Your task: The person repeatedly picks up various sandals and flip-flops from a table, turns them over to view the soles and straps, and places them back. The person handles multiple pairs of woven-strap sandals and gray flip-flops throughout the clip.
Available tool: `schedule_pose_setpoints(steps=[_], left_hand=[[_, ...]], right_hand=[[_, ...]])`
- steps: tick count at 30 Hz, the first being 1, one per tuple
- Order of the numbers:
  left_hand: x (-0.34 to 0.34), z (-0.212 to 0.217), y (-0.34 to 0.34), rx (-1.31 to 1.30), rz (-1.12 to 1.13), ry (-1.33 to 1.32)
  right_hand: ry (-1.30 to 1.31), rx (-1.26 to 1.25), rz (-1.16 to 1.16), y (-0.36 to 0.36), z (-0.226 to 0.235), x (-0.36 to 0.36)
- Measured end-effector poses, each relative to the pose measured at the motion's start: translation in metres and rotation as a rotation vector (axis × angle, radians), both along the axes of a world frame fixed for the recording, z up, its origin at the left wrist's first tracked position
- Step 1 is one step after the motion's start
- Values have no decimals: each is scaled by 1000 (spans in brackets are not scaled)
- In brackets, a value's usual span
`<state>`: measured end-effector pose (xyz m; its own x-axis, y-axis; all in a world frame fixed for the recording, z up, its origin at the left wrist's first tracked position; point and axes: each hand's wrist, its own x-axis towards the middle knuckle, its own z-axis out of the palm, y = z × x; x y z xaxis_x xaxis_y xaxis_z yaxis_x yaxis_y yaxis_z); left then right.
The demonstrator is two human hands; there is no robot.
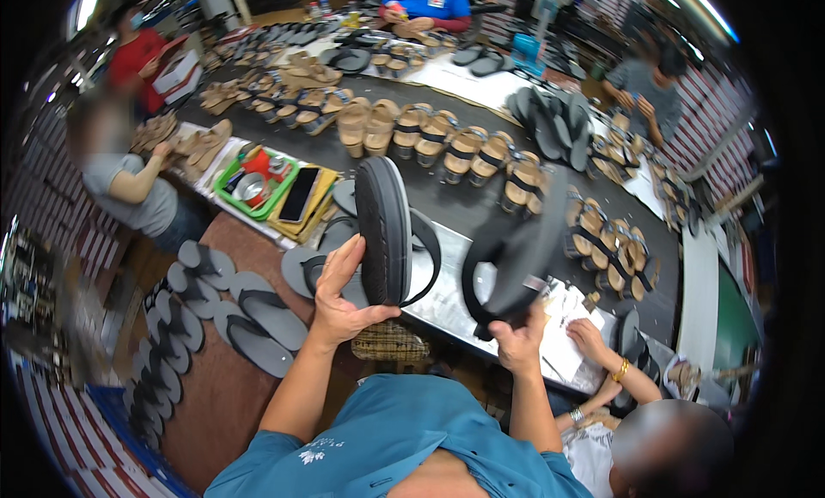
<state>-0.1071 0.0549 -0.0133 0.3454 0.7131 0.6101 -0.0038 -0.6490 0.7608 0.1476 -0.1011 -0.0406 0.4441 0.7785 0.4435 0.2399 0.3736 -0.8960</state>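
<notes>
In my left hand [341, 296] a grey flip-flop [384, 227] is held upright on edge, its dark sole toward the left and its black strap bulging to the right. The fingers and thumb grip it near its lower end. My right hand [522, 339] grips a second grey flip-flop [524, 270] with a black strap, tilted and smeared by motion. Both are lifted above the silver tabletop [443, 305], apart from each other. More grey flip-flops [301, 270] lie beside my left hand, partly hidden by it.
Rows of grey flip-flops [258, 326] cover the brown table [206, 412] at left. Tan sandals [468, 154] line the dark conveyor [412, 94] ahead. A green basket [255, 182] with tins stands near a phone [299, 195]. A co-worker's arm [614, 360] reaches over white paper at right.
</notes>
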Motion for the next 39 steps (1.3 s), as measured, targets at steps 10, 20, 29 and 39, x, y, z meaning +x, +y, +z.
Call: schedule_pose_setpoints(steps=[10, 20, 29, 39], left_hand=[[16, 40, -20, -258, 141, -728], [26, 36, -38, -1193, -746, -1553], [36, 43, -47, -1230, -896, -1482], [17, 0, -56, -1043, -766, -1233]], right_hand=[[654, 250, -112, 45, 46, -10], [1743, 44, 794, 68, 90, -64], [1527, -167, 856, 67, 91, -49], [1140, -330, 467, 64, 32, -20]])
